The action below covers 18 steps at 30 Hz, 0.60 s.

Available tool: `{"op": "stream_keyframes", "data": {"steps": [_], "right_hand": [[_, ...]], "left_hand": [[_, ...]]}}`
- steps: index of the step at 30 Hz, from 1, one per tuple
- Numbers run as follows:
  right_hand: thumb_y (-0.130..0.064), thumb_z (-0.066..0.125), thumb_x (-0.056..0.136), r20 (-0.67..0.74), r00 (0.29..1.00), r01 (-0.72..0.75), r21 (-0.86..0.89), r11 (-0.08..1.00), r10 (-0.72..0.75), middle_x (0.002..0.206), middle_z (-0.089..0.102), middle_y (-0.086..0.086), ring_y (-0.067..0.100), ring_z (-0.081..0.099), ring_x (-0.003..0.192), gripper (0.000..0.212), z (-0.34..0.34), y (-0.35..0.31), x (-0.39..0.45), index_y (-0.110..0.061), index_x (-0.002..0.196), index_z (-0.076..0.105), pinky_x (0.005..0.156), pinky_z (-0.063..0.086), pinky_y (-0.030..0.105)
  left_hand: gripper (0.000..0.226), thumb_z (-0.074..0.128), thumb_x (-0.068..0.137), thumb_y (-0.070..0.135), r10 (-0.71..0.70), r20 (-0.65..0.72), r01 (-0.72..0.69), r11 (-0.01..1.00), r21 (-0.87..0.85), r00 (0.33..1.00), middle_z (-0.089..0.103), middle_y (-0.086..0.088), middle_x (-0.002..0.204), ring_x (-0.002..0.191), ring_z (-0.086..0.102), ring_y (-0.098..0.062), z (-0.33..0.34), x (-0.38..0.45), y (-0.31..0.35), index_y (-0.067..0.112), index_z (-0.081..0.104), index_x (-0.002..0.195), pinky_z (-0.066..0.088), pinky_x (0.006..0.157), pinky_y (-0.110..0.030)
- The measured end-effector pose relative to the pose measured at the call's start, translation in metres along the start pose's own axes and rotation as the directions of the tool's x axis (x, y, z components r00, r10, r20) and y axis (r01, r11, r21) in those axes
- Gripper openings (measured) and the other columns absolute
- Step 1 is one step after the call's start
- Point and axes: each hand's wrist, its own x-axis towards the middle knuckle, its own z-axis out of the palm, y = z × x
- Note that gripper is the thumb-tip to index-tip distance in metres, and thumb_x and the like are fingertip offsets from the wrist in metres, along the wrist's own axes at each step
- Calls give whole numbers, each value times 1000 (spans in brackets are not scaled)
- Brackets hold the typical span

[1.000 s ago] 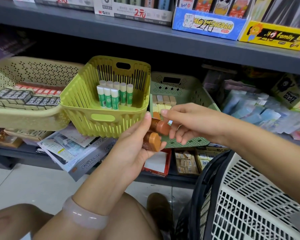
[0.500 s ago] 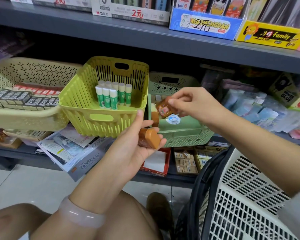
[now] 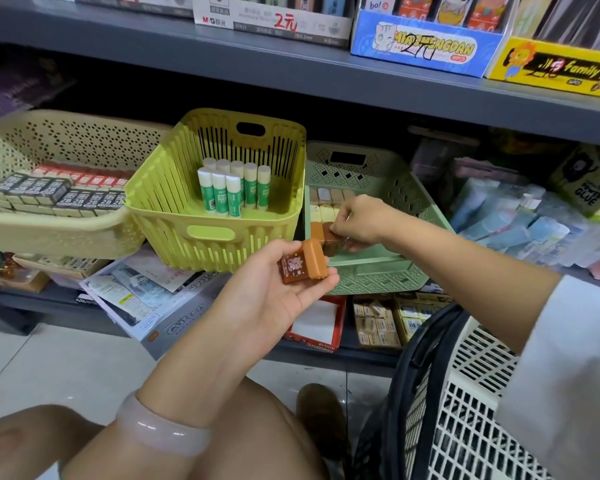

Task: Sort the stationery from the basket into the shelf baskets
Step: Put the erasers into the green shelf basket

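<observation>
Nearest, at the lower right, stands the white lattice basket, its contents out of sight; just beyond it the left hand lies palm up, fingers loosely cupping one brown eraser that waits its turn. The step in hand looks like a placing: the right hand reaches over the front edge of the pale green shelf basket, fingertips pinching another brown block down beside the rows already there. Next that pinch must let go squarely, then fetch the waiting piece; left along the shelf, the lime basket holds upright glue sticks at its back wall.
</observation>
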Motion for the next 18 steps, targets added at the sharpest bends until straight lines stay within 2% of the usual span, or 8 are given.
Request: {"op": "stream_keyframes", "data": {"steps": [2,4,7,11,13,16,18], "right_hand": [[-11,51,91,-41,998,55,-6,998,-55,84,68,18,24,65,66,12,-8,-1,-12,-8,81,56,68,58,33],[-12,50,92,-83,983,171,71,983,-165,81,67,14,14,62,59,12,-15,-7,-28,-6,86,58,59,57,24],[-22,52,94,34,955,278,229,933,-293,72,64,5,4,55,53,22,-21,-17,-56,-7,81,62,51,48,16],[-40,54,89,134,955,252,109,962,-266,69,60,-4,6,47,57,33,-22,-24,-82,-17,68,64,54,40,21],[-44,56,86,146,957,233,134,963,-252,68,60,-8,6,46,60,33,-22,-25,-87,-21,64,64,57,39,22],[-40,62,83,148,954,231,203,952,-263,65,61,-10,4,53,65,25,-22,-24,-89,-17,73,64,59,46,20],[-32,63,85,128,961,195,308,931,-244,57,63,-10,2,61,61,20,-23,-20,-84,-15,76,61,60,53,17]], "left_hand": [[23,47,93,13,-2,7,2,1000,-8,1000,66,-19,77,68,70,-25,0,2,0,-4,53,108,59,62,-33],[21,47,94,13,7,9,-7,1000,-10,1000,69,-19,73,69,70,-25,-1,3,-2,-4,54,104,59,61,-32],[23,46,94,19,48,35,-50,997,66,998,71,-13,75,62,68,-19,-1,4,-4,1,56,105,56,54,-26],[30,42,96,27,110,49,-117,975,189,993,66,-7,81,51,57,-12,0,3,-10,8,52,116,47,46,-20],[34,40,96,29,142,61,-152,961,230,988,63,-6,86,52,56,-11,1,2,-13,11,46,125,46,47,-20],[38,41,95,29,168,92,-188,939,290,981,63,-6,90,54,59,-13,1,2,-16,16,40,131,48,49,-20],[35,43,95,27,160,107,-187,925,331,981,66,-8,91,61,65,-16,1,3,-18,18,42,128,53,54,-23]]}}
